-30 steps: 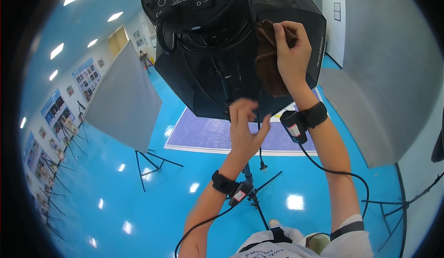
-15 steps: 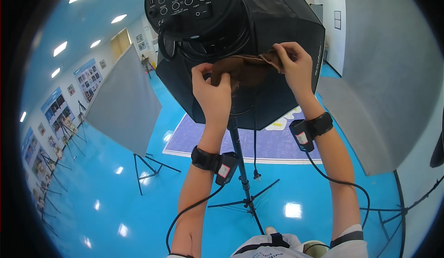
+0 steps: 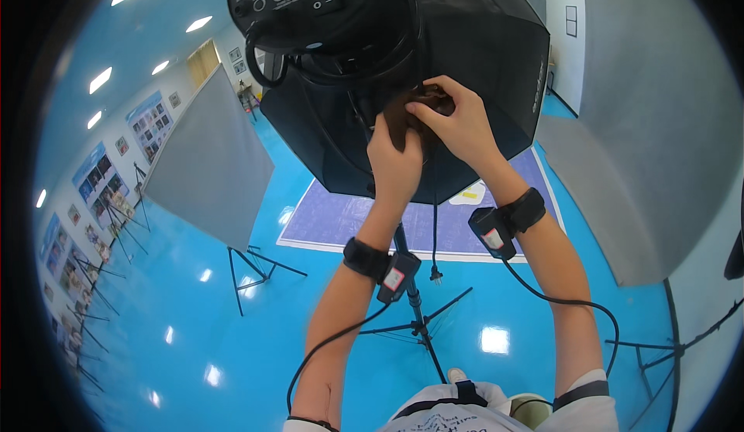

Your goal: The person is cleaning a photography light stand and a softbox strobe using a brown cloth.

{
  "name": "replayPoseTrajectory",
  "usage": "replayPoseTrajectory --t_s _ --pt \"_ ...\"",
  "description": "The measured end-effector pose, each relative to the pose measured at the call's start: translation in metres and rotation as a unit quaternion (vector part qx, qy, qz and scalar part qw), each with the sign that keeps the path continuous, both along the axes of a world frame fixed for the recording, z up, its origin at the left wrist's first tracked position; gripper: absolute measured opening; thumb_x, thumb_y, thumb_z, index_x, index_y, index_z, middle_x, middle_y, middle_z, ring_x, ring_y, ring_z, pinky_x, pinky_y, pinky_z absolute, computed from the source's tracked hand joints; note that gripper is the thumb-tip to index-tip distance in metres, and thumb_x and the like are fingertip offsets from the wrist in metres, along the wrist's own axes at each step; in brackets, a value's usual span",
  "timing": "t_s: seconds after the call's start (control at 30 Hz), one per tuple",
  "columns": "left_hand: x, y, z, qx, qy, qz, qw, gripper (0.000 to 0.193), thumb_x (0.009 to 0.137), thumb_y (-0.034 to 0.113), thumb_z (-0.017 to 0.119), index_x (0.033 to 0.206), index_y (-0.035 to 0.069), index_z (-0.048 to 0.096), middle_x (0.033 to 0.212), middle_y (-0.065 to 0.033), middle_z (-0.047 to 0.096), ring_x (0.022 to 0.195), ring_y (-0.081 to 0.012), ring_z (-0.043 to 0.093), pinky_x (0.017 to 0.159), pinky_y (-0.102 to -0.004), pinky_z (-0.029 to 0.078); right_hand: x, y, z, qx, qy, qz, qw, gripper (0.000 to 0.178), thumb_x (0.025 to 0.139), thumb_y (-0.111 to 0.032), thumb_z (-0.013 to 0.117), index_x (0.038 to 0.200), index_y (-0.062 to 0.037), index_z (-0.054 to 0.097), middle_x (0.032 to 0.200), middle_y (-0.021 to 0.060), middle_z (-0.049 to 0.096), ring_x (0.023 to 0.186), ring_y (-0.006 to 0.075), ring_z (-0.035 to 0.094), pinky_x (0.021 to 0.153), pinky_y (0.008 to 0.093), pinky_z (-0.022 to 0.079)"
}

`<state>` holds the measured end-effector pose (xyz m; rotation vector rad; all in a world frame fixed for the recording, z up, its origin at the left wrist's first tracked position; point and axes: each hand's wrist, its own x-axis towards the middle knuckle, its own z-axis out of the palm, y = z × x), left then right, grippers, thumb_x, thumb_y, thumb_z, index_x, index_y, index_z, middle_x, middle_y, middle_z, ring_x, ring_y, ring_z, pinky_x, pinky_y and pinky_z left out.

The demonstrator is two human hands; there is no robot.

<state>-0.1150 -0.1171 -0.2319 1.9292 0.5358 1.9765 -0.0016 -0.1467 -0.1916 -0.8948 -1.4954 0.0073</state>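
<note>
Brown cloth, black softbox

Black wrist straps carry small dark boxes with red-and-white labels, each box trailing a black cable; the whitish shirt has dark lettering across it and a dark band around the right sleeve

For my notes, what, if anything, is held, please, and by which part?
A brown cloth: left fingers at its left end, right fingers at its right.

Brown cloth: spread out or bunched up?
Bunched up: the brown cloth shows only as a small gathered piece pinched between the left hand and right hand, which partly cover it.
</note>
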Motion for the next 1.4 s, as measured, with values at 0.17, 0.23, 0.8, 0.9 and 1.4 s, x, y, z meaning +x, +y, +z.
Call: replayPoseTrajectory --t_s 0.17,0.23,0.8,0.9,1.4 --pt "0.009 -0.004 -0.037 -0.034 0.002 -0.079 0.996 0.029 0.086 0.008 0.052 0.111 -0.005 0.05 0.089 -0.0165 0.063 0.077 -0.0219 0.063 0.069 -0.0303 0.048 0.006 -0.009 -0.014 -0.007 0.011 -0.024 1.0 0.028 0.077 -0.016 0.07 0.099 0.0005 0.063 0.081 0.0089 0.066 0.075 0.0136 0.063 0.07 0.0233 0.049" --pt "0.006 -0.005 -0.053 -0.028 0.015 -0.066 0.997 0.028 0.086 0.008 0.052 0.111 -0.004 0.05 0.086 -0.0158 0.063 0.074 -0.0205 0.063 0.066 -0.0296 0.048 0.004 -0.012 -0.031 -0.006 0.015 -0.017 1.0 0.028 0.077 -0.015 0.07 0.099 0.0005 0.063 0.082 0.0094 0.066 0.076 0.0143 0.064 0.071 0.0242 0.049" --pt "-0.019 -0.076 -0.327 -0.368 0.169 -0.114 0.907 0.041 0.083 0.004 0.05 0.123 -0.001 0.046 0.082 -0.0211 0.062 0.077 -0.0359 0.063 0.069 -0.0395 0.049 -0.002 -0.054 -0.296 -0.214 0.106 -0.017 0.971 0.025 0.077 -0.006 0.067 0.1 0.0002 0.063 0.086 0.0093 0.067 0.074 0.0139 0.064 0.067 0.0254 0.05" --pt "-0.031 -0.086 -0.384 -0.403 0.188 -0.119 0.888 0.048 0.084 0.005 0.05 0.131 0.003 0.041 0.089 -0.0238 0.061 0.082 -0.0361 0.063 0.073 -0.0371 0.048 -0.014 -0.059 -0.329 -0.255 0.076 -0.051 0.963 0.028 0.076 -0.009 0.068 0.102 0.0002 0.061 0.09 0.0115 0.067 0.081 0.0203 0.065 0.072 0.0299 0.051" --pt "-0.111 -0.101 -0.35 -0.434 -0.034 -0.022 0.9 0.03 0.085 -0.001 0.047 0.112 0.004 0.059 0.103 -0.01 0.062 0.093 -0.0176 0.059 0.083 -0.0309 0.047 0.019 -0.135 -0.316 -0.11 -0.21 -0.108 0.965 0.029 0.063 -0.011 0.079 0.085 -0.0059 0.061 0.086 0.0089 0.062 0.075 0.0257 0.062 0.062 0.0312 0.052"
